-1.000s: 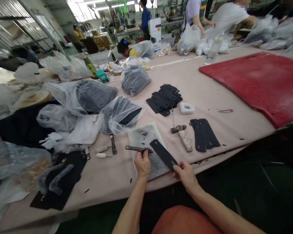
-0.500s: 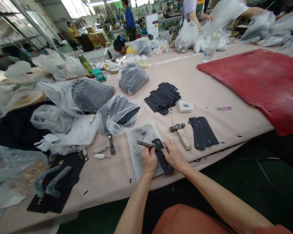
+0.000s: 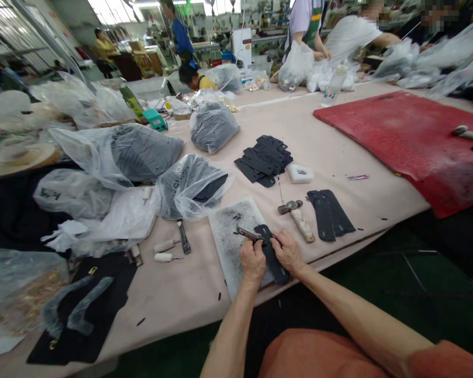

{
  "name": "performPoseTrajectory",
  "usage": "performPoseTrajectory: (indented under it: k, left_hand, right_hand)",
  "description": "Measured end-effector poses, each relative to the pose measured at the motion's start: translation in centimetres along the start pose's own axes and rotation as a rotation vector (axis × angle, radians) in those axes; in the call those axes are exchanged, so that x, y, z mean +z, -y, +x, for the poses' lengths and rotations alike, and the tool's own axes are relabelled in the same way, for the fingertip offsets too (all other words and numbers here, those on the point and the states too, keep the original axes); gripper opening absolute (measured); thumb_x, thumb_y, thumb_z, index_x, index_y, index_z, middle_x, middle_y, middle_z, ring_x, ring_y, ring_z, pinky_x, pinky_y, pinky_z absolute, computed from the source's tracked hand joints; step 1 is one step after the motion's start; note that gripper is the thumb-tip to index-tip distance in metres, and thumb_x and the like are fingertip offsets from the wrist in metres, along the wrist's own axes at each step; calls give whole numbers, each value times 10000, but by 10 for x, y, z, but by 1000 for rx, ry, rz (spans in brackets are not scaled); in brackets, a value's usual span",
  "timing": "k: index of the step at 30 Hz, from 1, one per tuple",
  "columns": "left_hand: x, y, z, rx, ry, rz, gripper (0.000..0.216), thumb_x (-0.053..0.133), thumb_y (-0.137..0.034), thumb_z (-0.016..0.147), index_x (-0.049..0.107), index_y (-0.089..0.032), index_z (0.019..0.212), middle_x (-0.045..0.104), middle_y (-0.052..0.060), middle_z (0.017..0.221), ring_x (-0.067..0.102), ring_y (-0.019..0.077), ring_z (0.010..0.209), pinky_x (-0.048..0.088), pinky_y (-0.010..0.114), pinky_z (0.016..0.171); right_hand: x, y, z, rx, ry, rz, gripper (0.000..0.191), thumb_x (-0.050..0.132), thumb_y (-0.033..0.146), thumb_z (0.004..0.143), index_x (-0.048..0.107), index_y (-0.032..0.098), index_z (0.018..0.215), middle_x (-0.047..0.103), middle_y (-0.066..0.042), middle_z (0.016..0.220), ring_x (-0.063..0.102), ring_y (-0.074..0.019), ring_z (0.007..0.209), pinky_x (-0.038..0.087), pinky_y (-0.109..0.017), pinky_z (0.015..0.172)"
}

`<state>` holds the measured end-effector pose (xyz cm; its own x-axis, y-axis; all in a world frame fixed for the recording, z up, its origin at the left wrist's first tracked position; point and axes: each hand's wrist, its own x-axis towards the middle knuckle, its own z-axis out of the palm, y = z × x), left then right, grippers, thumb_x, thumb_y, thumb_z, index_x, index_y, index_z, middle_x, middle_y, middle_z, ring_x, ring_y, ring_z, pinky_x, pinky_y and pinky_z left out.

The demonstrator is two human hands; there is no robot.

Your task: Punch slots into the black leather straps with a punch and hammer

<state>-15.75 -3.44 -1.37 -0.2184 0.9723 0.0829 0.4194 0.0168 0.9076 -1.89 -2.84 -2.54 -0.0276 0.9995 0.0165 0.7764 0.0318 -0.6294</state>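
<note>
One metal tool (image 3: 249, 233) is held in the left hand (image 3: 253, 260), one black strip (image 3: 276, 266) in the right hand (image 3: 288, 252), partly over the speckled board (image 3: 223, 247). The strip could be scratched (or bent) if slipping is allowed

Right grip (image 3: 287, 255) toward the overlapping flat black strips (image 3: 331, 215): steel-headed hammer with pale wrapped handle (image 3: 299, 221) sits between, narrow gap on its near side. Past the strips, wide lane over the pale pink cloth-covered surface (image 3: 378, 197) to the big red sheet (image 3: 394, 136). Left grip (image 3: 253, 261): low lane sideways toward the white-handled tools (image 3: 164, 257); forward-left, bulky clear plastic bag (image 3: 181, 191) blocks.
</note>
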Motion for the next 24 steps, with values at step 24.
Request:
performPoseTrajectory:
  k: [24]
  left_hand:
    - [-10,-15,14,-36,-108,106,180,553,-293,840,688,-174,829,732,61,776,677,207,730,516,315,693]
  right_hand:
    - [8,-1,-9,-90,-113,98,376,381,203,939,649,143,1196,604,-89,899,558,-198,815,444,-304,770]
